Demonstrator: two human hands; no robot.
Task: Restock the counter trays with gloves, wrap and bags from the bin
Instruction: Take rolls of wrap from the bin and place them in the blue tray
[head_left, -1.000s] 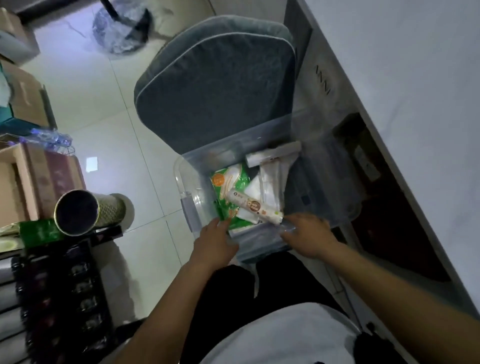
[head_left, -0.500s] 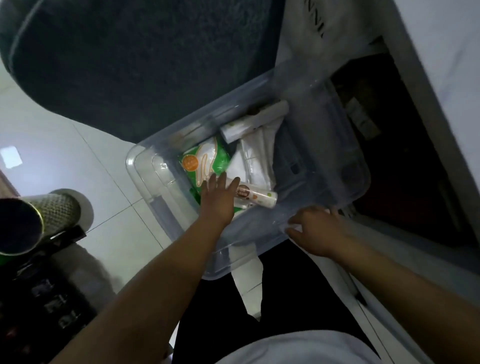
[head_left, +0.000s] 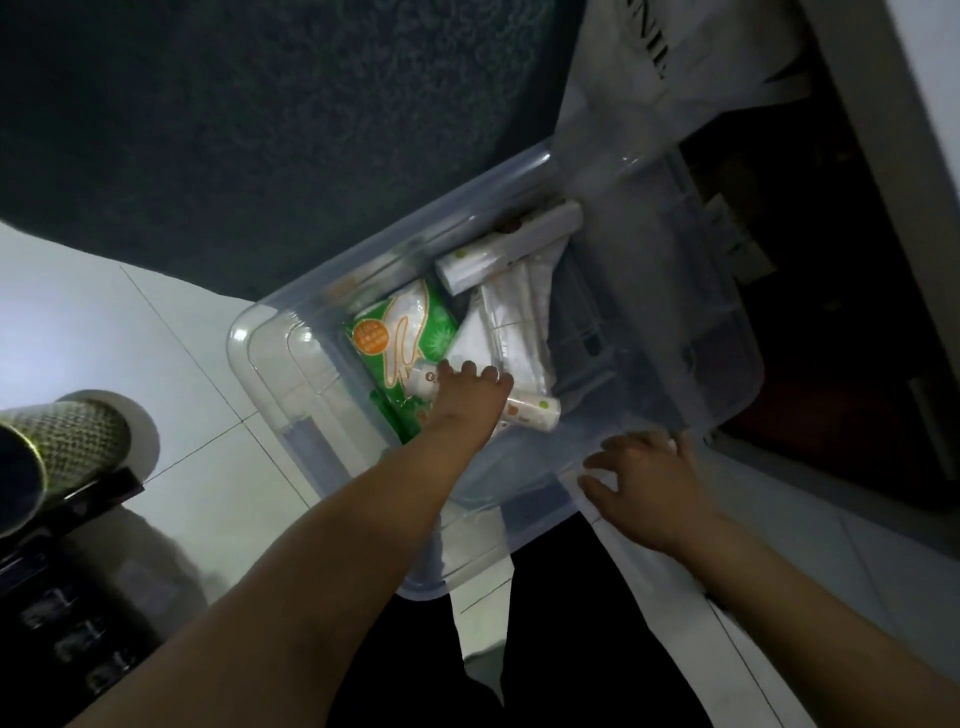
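Observation:
A clear plastic bin (head_left: 270, 338) stands on the floor in front of me. Inside lie a green pack of gloves (head_left: 400, 332), a white roll of wrap (head_left: 511, 254) at the far side, folded white bags (head_left: 519, 332) in the middle, and a second white roll (head_left: 535, 413) near me. My left hand (head_left: 462, 400) reaches into the bin and lies over this near roll, fingers curled on it. My right hand (head_left: 639, 488) rests spread on the bin's near rim, holding nothing.
A dark grey cushioned chair (head_left: 260, 130) stands just beyond the bin. A white counter side (head_left: 883, 130) runs along the right with a dark opening below it. A mesh-covered cylinder (head_left: 62, 447) and a dark rack (head_left: 67, 597) sit at the left.
My head has come closer to the bin. My left hand moved from the near rim into the bin and onto the near roll. My right hand stays at the rim.

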